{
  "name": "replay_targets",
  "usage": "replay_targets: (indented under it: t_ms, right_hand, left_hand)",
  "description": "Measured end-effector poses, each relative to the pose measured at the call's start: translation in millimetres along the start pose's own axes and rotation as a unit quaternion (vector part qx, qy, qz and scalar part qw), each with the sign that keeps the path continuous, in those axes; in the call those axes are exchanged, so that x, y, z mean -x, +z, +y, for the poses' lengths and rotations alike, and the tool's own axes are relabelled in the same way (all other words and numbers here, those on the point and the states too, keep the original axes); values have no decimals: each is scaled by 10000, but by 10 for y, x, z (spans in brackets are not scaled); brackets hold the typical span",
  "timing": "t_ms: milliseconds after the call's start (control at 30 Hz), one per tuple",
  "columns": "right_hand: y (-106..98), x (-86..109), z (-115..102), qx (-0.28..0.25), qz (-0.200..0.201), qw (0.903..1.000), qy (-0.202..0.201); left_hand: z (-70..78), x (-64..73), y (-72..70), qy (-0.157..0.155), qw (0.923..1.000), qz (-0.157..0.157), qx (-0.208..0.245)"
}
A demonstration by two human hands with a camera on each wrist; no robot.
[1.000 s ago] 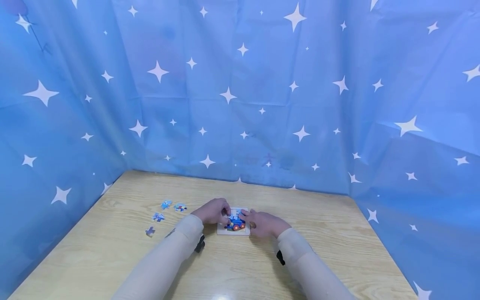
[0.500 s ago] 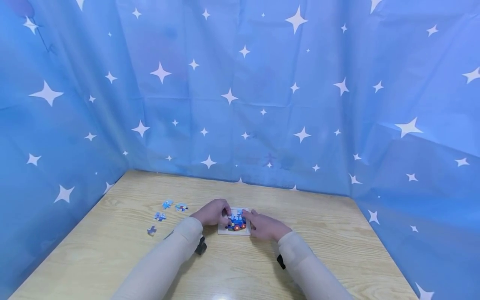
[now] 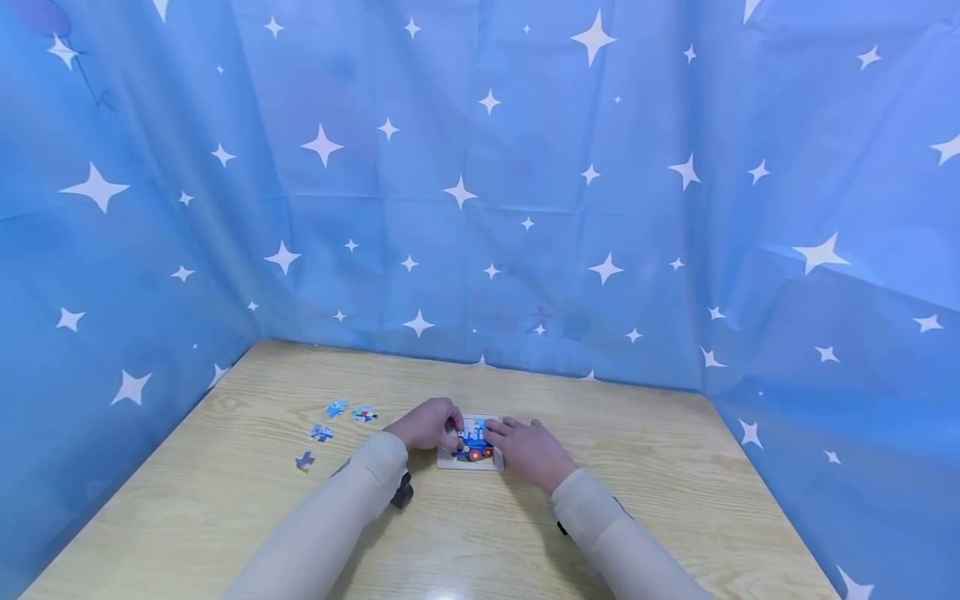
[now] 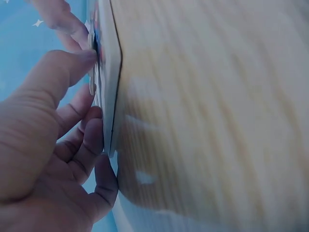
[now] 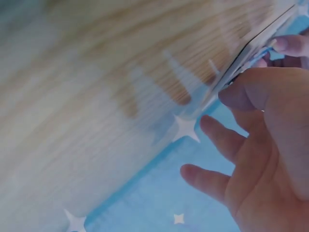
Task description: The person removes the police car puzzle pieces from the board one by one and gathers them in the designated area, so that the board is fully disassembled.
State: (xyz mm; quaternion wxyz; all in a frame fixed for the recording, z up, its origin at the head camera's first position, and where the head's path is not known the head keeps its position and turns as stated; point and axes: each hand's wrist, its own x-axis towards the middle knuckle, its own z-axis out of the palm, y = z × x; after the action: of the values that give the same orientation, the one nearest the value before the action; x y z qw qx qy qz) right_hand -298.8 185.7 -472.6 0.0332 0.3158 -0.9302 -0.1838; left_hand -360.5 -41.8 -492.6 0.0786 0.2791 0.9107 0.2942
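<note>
A small framed jigsaw puzzle point(image 3: 470, 465) with a blue vehicle and orange wheels lies flat on the table between both hands. At its left side, my left hand point(image 3: 431, 423) pinches a thin puzzle piece point(image 4: 91, 86) between thumb and fingers, close over the board. The piece's picture is hidden by the hand in the head view. My right hand point(image 3: 534, 452) rests at the board's right edge, its fingers spread and reaching over the frame. In the right wrist view, the right thumb point(image 5: 236, 94) touches the near edge of the frame, with the other fingers extended.
Several loose puzzle pieces lie left of the board, among them a light blue piece point(image 3: 337, 407), a blue-and-white one point(image 3: 321, 432) and a dark greyish one point(image 3: 304, 461). A star-patterned blue curtain point(image 3: 480, 275) stands behind the wooden table point(image 3: 225, 508).
My right hand has turned and flattened at the board's right edge, its fingers now more spread. The left hand stays at the board's left side with the piece.
</note>
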Motion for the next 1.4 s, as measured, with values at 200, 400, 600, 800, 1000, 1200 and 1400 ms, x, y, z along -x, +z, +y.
replay_targets:
  t_ms: [200,400,600,800,1000,1200,1400]
  right_hand:
    - [26,-1,25,-328,331,9987,-205]
    - [10,21,50,-1354,371,9896,-303]
    - [-15,29,42,-1422,274,9888,-372]
    - [-1,32,42,-1432,222,9887,-381]
    - [39,36,57,-1361,288,9891,-480]
    - [46,32,66,-1397,275,9887,-473]
    - [43,33,75,-1774,119,9837,-266]
  left_hand:
    - [-6,7,-13,49,9998,-3,214]
    - [-15,-7,-7,38,9996,-43,268]
    - [-6,-5,0,-24,9996,-3,282]
    - [-35,10,16,107,9990,97,431]
    - [-71,18,14,376,9974,179,592]
    - [-74,25,-7,290,9962,121,817]
    - [-109,62,-77,284,9965,151,769]
